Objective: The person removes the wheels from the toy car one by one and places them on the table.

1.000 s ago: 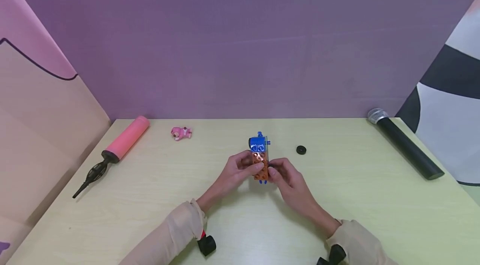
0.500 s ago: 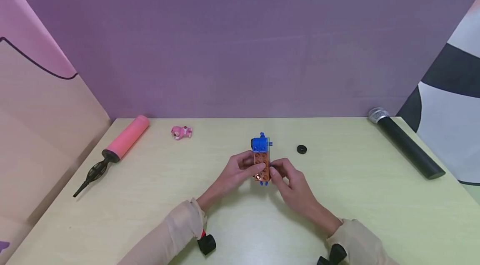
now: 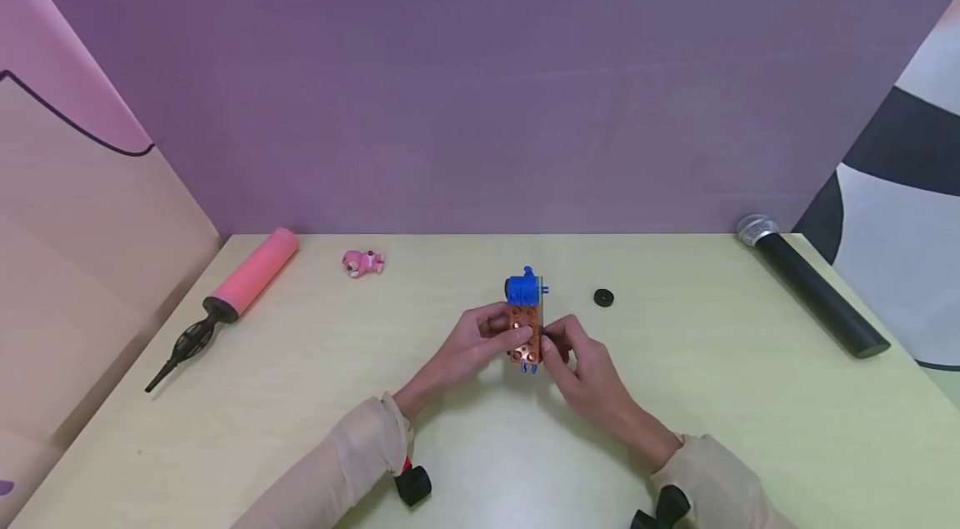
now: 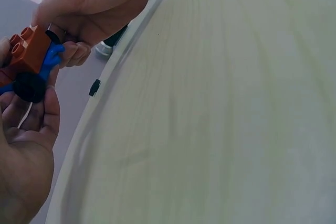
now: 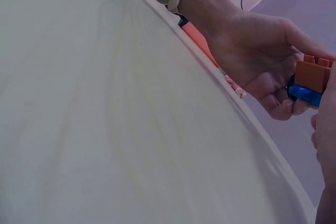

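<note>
1. Toy car [image 3: 522, 314], just right of centre in the head view, raised above the table: an orange-brown studded block on a blue base, its moulded blue front uppermost, a small blue hook [image 3: 529, 368] at its lower end. The surfaces look like glossy hard plastic.
2. My left hand [image 3: 467, 347] clamps the car, thumb laid over the studded face.
3. My right hand [image 3: 588, 366], thumb and finger together, pinches a dark wheel [image 4: 52, 36] against the car's right side. Whether it is seated I cannot tell.
4. Progress, as I judge it: the left side is done, with a front wheel [image 3: 507, 290] and a rear wheel [image 4: 30, 87] in place; the rear right is in hand. The bare blue peg [image 3: 546, 290] at the front right remains.
5. Loose wheel [image 3: 603, 297], right of the car: a flat matt-black disc, probably for that peg.
6. Surroundings: pale wood-grained table [image 3: 300, 429]; pink figurine [image 3: 363, 263], upper left of the tabletop; smooth pink pump [image 3: 255, 275], far left; black microphone [image 3: 817, 296] with a mesh head, far right.
</note>
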The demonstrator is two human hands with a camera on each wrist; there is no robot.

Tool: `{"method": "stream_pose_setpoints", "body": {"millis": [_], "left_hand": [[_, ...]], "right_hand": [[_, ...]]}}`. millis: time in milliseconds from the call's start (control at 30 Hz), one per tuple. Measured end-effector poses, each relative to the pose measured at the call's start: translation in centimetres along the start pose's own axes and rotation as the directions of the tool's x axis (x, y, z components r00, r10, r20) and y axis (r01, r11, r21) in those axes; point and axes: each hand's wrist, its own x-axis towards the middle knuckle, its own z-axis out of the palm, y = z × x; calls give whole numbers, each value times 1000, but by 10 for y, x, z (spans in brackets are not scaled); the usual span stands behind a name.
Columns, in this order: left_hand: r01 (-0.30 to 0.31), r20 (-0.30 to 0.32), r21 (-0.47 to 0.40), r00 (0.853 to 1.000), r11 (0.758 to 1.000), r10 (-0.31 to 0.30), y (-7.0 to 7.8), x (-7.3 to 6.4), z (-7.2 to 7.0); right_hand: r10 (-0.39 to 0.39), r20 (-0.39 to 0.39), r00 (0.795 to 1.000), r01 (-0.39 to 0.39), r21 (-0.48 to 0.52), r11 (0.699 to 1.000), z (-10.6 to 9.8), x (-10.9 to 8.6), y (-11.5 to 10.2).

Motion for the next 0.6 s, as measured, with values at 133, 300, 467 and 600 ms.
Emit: {"method": "stream_pose_setpoints", "body": {"millis": [133,300,467,600], "left_hand": [[-15,-10,-12,1000,1000,15,-2,-1,-2],[-26,-36,-43,999,999,24,-3,-2,-3],[-30,-29,-47,999,998,28,-2,-2,-3],[-24,-22,-28,999,999,23,-1,-2,-3]], "right_hand": [[12,-2,1000,-12,41,999,1,-1,3],[2,9,1000,-3,82,997,1,-3,8],[-52,-5,999,52,106,993,1,-2,9],[-84,-16,996,85,68,994,0,-2,8]]}}
